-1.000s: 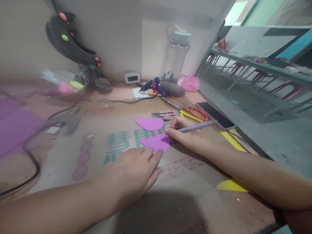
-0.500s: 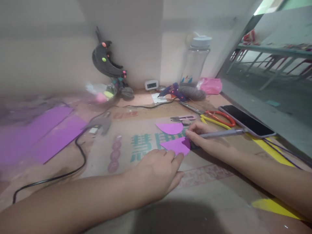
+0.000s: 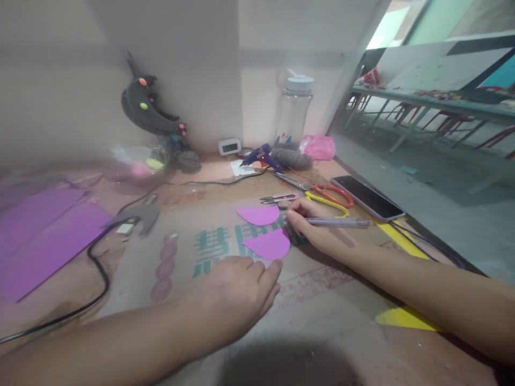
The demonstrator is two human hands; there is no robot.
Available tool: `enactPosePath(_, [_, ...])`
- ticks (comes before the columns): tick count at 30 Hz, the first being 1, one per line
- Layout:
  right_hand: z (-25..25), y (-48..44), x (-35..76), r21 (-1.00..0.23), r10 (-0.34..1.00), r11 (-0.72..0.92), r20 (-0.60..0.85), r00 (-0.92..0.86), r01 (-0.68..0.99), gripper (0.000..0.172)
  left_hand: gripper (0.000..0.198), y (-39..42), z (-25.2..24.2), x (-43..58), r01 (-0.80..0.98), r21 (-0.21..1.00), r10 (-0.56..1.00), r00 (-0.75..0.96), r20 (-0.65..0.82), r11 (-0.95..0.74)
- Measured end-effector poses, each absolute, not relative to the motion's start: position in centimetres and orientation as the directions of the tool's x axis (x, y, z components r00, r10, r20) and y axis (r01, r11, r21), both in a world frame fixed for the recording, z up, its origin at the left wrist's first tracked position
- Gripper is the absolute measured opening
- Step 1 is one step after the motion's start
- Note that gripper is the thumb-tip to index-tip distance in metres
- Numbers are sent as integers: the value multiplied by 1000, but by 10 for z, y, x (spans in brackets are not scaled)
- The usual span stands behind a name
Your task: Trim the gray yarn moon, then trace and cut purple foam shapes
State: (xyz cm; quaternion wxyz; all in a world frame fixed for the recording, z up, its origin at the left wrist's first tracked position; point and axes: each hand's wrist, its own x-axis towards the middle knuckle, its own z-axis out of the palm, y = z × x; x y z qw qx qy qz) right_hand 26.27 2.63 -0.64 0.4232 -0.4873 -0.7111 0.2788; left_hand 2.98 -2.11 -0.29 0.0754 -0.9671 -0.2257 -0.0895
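The worktop (image 3: 68, 284) fills the lower frame, with purple sheets (image 3: 60, 252) at its left. The left hand (image 3: 241, 289), bottom centre, lies palm down with fingers loosely bent and nothing visible in its grasp. The right hand (image 3: 308, 231), right of centre, pinches a pen (image 3: 340, 222) that points leftward. The lower purple piece (image 3: 266, 245) lies mid-frame, its long axis roughly sideways and rising rightward, below and left of the pen grip; the left fingertips are nearest, at its lower edge, contact unclear. The slightly smaller upper purple piece (image 3: 258, 215) lies just above.
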Motion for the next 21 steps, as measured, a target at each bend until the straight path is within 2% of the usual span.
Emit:
enactPosePath(4, [-3,24,261,-841,952,304,259,-161,448,20,40,-21,-5,31,515,-62,502,852,148,-855])
enactPosePath(8, [-3,22,260,-867,966,236,161,-203,438,30,36,-20,0,33,532,-27,527,844,104,-847])
enactPosePath(14, [-4,24,259,-790,957,288,210,-202,541,31,37,-18,4,34,538,-11,535,839,101,-843])
enactPosePath(18, [-3,25,259,-771,958,285,208,-199,569,28,39,-17,0,34,522,-15,513,844,157,-853])
enactPosePath(21, [-5,25,259,-759,952,304,221,-212,575,29,42,-16,-2,35,515,-16,508,849,148,-857])
